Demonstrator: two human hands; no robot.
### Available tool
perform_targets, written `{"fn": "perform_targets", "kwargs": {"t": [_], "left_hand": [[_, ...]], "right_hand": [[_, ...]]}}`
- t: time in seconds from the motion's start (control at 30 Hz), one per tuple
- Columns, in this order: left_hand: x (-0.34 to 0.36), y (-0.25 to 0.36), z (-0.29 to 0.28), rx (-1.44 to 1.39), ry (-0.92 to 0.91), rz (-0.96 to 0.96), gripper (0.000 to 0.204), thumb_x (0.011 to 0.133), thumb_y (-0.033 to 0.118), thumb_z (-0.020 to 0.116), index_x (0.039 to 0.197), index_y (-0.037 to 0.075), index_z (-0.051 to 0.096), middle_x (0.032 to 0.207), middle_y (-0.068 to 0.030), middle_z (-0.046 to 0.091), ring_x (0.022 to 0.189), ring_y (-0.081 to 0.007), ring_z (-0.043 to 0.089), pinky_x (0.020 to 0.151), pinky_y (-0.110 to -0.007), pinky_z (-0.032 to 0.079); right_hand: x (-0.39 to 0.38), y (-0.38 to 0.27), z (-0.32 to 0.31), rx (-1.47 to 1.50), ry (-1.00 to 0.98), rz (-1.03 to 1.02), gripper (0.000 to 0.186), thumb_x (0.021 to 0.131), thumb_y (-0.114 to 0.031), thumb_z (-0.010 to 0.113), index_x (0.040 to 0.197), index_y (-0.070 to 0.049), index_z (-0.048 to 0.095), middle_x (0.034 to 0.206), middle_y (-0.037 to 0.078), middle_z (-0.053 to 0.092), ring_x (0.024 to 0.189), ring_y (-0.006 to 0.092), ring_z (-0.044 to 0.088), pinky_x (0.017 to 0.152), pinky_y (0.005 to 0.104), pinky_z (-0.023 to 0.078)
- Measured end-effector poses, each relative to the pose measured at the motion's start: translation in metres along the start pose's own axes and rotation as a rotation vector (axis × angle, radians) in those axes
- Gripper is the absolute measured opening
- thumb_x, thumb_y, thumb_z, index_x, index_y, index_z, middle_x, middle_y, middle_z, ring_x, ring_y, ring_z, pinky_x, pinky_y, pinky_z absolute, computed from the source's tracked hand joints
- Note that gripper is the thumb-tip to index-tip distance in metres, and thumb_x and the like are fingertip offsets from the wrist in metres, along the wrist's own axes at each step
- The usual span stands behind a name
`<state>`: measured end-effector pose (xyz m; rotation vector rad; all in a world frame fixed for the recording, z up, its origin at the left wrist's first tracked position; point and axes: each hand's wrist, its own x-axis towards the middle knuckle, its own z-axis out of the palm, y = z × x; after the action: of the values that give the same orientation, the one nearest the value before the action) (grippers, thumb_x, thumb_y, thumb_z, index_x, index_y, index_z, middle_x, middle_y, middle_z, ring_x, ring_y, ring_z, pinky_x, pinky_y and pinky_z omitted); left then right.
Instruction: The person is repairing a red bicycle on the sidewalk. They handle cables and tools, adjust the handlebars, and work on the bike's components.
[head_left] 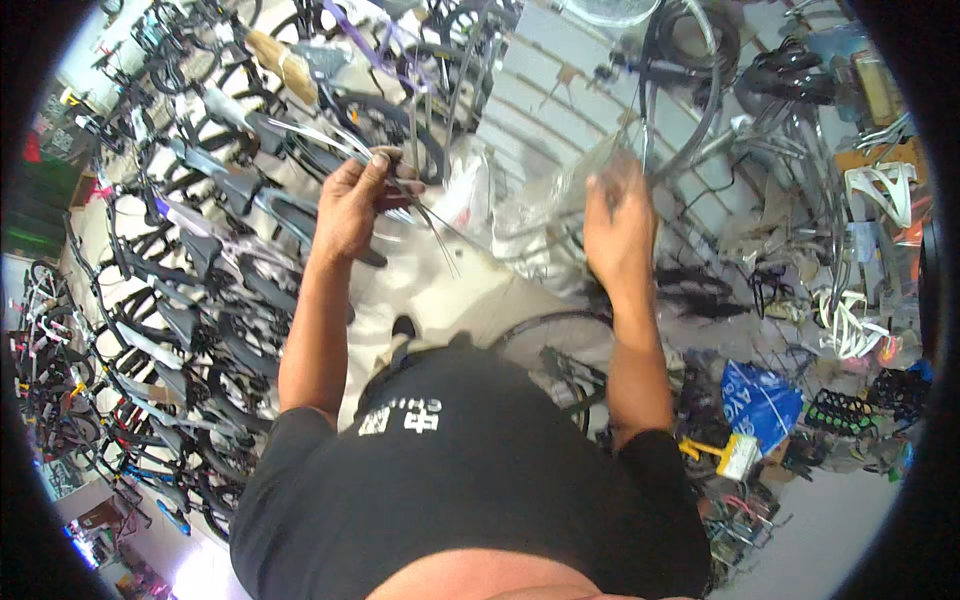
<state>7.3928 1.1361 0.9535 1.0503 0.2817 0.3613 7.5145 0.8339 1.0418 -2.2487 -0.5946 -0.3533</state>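
My left hand [352,205] is closed, thumb against fingers, around a small bunch of thin strands [428,218] that look like wires or cables. Their pale ends curve out to the upper left and thin dark ends hang toward the lower right. On the other side, my right hand [618,230] is raised beside a clear plastic bag [555,215]. Its fingers are smeared by motion, so whether it grips the bag or anything else is unclear. A white and red plastic bag [468,190] lies between the two hands, farther off.
Rows of parked bicycles [215,255] crowd the left side. Ahead stands a slatted rack [545,90] with black tyres or hoses [695,60] hanging at its right. Bike parts, white bottle cages [880,190] and a blue bag [760,405] fill the right. A wheel [555,325] is close to my body.
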Motion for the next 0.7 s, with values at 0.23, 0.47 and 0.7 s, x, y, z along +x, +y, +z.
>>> {"fn": "perform_targets", "kwargs": {"t": [0.23,0.47,0.7], "left_hand": [[-0.047,-0.026,-0.081,0.069,0.122,-0.053,0.035,0.110,0.028,0.059,0.126,-0.003,0.064,0.107,-0.0142,0.075,0.095,-0.0315,0.078,0.086,-0.042,0.065],[-0.076,-0.032,-0.123,0.133,0.215,-0.119,0.041,0.108,0.031,0.064,0.128,-0.005,0.063,0.112,-0.0186,0.073,0.098,-0.0323,0.076,0.089,-0.043,0.063],[-0.069,-0.025,-0.121,0.135,0.221,-0.129,0.036,0.109,0.029,0.061,0.121,-0.005,0.066,0.105,-0.0185,0.075,0.097,-0.0282,0.078,0.086,-0.040,0.064]], "right_hand": [[0.012,0.079,0.048,-0.186,0.046,0.223,0.050,0.099,-0.020,0.065,0.138,0.009,0.055,0.128,0.030,0.067,0.115,0.0398,0.068,0.100,0.0452,0.052],[0.020,0.076,0.066,-0.189,0.110,0.220,0.031,0.101,-0.022,0.059,0.108,0.008,0.067,0.101,0.029,0.072,0.098,0.0438,0.071,0.088,0.0483,0.052],[0.002,0.099,0.071,0.105,0.140,0.307,0.026,0.104,-0.020,0.060,0.105,0.003,0.072,0.091,0.011,0.075,0.079,0.0183,0.069,0.075,0.0340,0.054]]}}
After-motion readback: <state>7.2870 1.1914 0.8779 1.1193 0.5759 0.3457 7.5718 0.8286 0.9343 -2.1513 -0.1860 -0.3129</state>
